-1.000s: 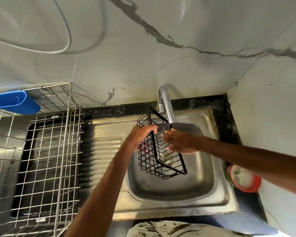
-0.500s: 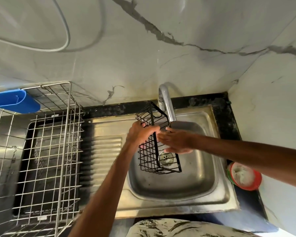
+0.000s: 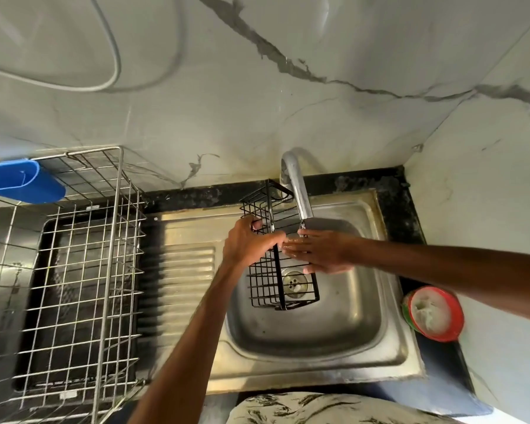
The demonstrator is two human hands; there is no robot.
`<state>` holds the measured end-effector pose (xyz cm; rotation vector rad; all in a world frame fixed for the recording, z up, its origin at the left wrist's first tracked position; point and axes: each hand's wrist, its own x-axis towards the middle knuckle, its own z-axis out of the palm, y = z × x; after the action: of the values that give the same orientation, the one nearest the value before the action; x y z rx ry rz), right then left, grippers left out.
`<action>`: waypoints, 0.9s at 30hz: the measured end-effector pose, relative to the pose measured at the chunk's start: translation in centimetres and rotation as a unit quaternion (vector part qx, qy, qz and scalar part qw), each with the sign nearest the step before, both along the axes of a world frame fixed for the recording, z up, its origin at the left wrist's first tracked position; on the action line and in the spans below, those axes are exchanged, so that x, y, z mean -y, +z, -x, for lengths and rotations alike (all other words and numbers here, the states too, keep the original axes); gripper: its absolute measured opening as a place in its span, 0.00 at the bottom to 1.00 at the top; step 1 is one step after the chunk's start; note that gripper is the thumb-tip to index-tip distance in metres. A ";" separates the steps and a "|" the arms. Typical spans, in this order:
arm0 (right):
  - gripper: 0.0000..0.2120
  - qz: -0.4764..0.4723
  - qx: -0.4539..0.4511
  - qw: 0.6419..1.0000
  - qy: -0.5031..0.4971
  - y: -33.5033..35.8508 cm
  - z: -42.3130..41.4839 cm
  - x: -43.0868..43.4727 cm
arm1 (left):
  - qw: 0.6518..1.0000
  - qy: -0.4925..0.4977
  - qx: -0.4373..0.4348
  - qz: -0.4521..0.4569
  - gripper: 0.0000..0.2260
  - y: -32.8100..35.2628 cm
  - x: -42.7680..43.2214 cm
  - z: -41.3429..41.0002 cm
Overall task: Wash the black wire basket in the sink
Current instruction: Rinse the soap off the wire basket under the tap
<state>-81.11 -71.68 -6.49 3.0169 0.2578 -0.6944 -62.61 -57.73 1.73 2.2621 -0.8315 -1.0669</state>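
The black wire basket (image 3: pixel 270 286) hangs on end over the steel sink (image 3: pixel 315 328), its top near the tap's spout. My left hand (image 3: pixel 248 240) grips the basket's left side, fingers curled round the wires. My right hand (image 3: pixel 318 250) lies flat with straight, wet fingers against the basket's right side, just under the spout of the tap (image 3: pixel 297 185). The sink's drain (image 3: pixel 295 283) shows through the basket's lower wires.
A steel wire dish rack (image 3: pixel 74 270) with a blue holder (image 3: pixel 22 182) stands on the left. A ribbed drainboard (image 3: pixel 187 270) lies between the rack and the basin. A red tub of white paste (image 3: pixel 432 313) sits on the black counter at the right. Marble walls close the back and right.
The basket has turned from a tilt to nearly upright and risen slightly toward the tap. Both hands moved up and a little left with it.
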 end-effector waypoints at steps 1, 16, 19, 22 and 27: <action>0.32 0.008 0.014 1.000 0.006 0.3 -0.3 0.4 | 1.000 -0.012 -0.001 -0.008 0.32 -0.2 -0.2 0.0; 0.33 0.041 0.022 0.998 0.037 -1.2 2.4 -1.6 | 0.998 0.015 -0.001 0.063 0.24 -0.9 -1.2 0.8; 0.32 0.052 0.057 0.997 0.022 0.4 0.7 1.1 | 0.996 -0.001 -0.012 0.091 0.21 -1.0 -1.2 1.0; 0.29 0.089 0.107 0.990 -0.028 3.2 -2.2 3.6 | 0.993 0.020 0.001 0.117 0.19 -1.2 -0.8 1.1; 0.34 0.025 0.081 0.991 -0.101 0.8 -1.9 1.1 | 0.981 0.105 -0.019 0.161 0.25 -1.8 -0.6 0.7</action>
<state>-79.21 -72.82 -5.65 3.0566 -0.0712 -0.4543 -63.30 -57.14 -0.06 1.9996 -0.6774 -0.8123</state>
